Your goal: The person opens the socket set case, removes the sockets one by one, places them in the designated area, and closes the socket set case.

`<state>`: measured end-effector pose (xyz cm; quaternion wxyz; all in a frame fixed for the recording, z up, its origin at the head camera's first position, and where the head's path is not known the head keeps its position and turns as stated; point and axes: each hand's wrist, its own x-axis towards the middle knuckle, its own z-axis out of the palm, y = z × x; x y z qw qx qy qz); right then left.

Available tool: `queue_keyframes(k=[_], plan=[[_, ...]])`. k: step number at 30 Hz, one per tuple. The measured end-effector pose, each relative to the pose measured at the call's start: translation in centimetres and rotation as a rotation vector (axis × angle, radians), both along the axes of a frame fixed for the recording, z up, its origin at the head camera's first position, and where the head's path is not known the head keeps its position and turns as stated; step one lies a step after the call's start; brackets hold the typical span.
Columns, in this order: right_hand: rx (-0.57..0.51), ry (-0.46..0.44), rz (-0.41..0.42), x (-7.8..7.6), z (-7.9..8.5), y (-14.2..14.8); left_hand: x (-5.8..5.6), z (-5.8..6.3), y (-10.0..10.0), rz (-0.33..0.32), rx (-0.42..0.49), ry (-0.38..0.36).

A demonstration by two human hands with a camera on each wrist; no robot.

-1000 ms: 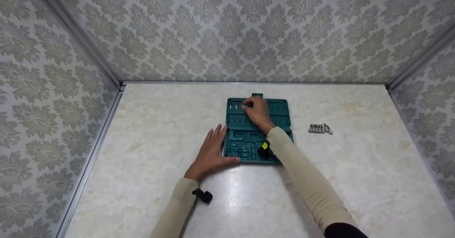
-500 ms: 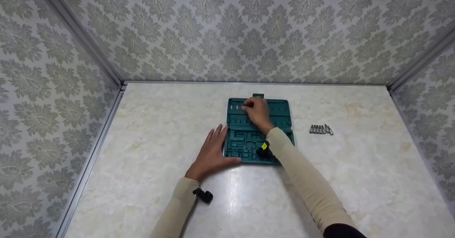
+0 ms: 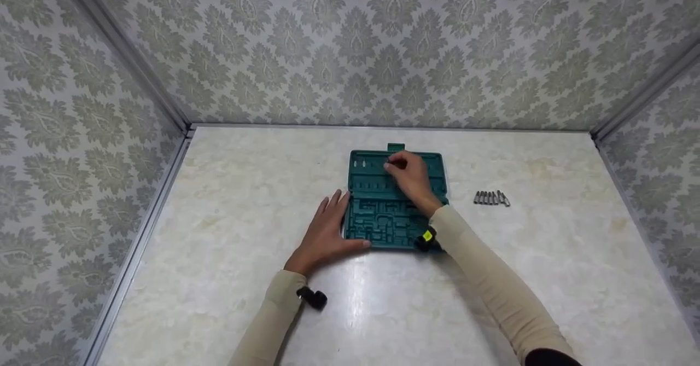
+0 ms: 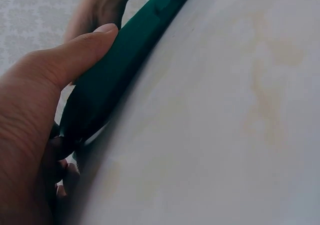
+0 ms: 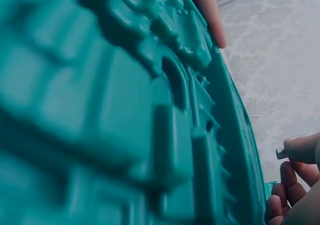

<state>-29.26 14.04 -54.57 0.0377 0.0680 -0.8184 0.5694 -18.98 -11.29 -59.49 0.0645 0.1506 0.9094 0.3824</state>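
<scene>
A green plastic tool case [image 3: 383,224] lies unfolded on the table, its lid [image 3: 435,172] toward the back. My left hand [image 3: 325,237] is at the case's left side, fingers straight along the edge and thumb on the front rim. My right hand [image 3: 411,177] is over the upper part of the lid, thumb and fingertips together. In the right wrist view a small metal bit [image 5: 281,154] shows at the thumb tip, pinched; most of it is hidden by the fingers. Two small light bits [image 3: 360,164] sit in the lid's slots, left of the right hand.
Right of the case, several metal bits [image 3: 491,198] lie in a row on the marbled table [image 3: 240,191]. The case's latch [image 3: 396,147] sticks out at the back edge. Patterned walls [image 3: 350,43] enclose the table at the back and both sides.
My right hand has shifted a little to the right over the lid, uncovering more of the slots beside the two bits. My left hand stays in place.
</scene>
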Motion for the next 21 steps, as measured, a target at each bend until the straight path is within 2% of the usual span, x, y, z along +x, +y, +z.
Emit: queue_keyframes(k=[10, 21], plan=[[0.06, 0.001, -0.015, 2.4, 1.6, 4.5, -0.2, 0.0, 0.0, -0.008, -0.011, 0.009], [0.091, 0.007, -0.081, 4.6, 1.6, 9.5, -0.3, -0.2, 0.0, -0.012, -0.035, 0.014]])
